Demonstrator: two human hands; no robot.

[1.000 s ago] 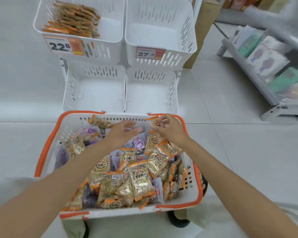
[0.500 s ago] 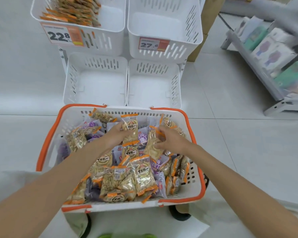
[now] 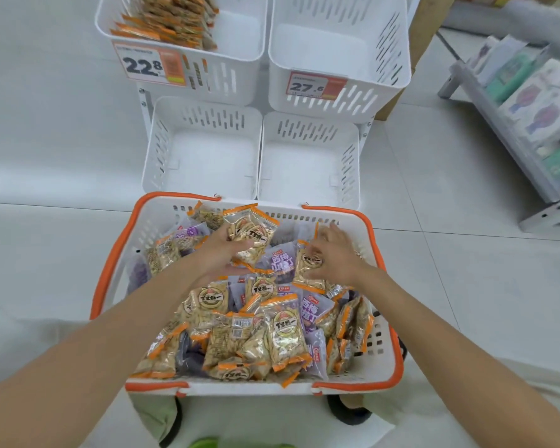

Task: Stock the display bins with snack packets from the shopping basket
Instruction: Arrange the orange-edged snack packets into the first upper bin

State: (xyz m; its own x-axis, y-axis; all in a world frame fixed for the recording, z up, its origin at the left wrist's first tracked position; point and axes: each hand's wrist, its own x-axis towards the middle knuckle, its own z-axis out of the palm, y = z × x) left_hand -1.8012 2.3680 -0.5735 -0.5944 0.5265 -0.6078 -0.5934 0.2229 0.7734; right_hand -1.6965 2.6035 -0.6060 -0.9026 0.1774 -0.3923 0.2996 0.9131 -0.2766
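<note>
Both forearms reach in from the lower corners of the frame over the shopping basket [image 3: 382, 344], a white one with an orange rim that fills the lower centre and stands on the pale tiled floor [image 3: 46, 156]. It is heaped with snack packets [image 3: 285, 331], mostly clear ones with orange edges, and purple packets [image 3: 311, 308] mixed among them.

At the far end of the basket the left hand [image 3: 219, 253] has its fingers curled round an orange-edged packet [image 3: 251, 232], lifted above the heap and tilted. Just to its right, the right hand [image 3: 337, 257] lies on the heap with thumb and fingers gripping a second packet [image 3: 309, 265] of the same kind; the hand is slightly blurred.

Just beyond the basket, two lower bins [image 3: 162, 150] sit side by side. Above them, in the upper left of the frame, the upper left bin [image 3: 236, 69] holds a stack of orange-edged packets [image 3: 175, 21] and bears a price tag [image 3: 149, 64] reading 22.8. Beside it the upper right bin [image 3: 392, 43] carries a tag [image 3: 316, 87] reading 27.6. At the right edge stands a shelf [image 3: 498, 124] of pastel packs, blurred.
</note>
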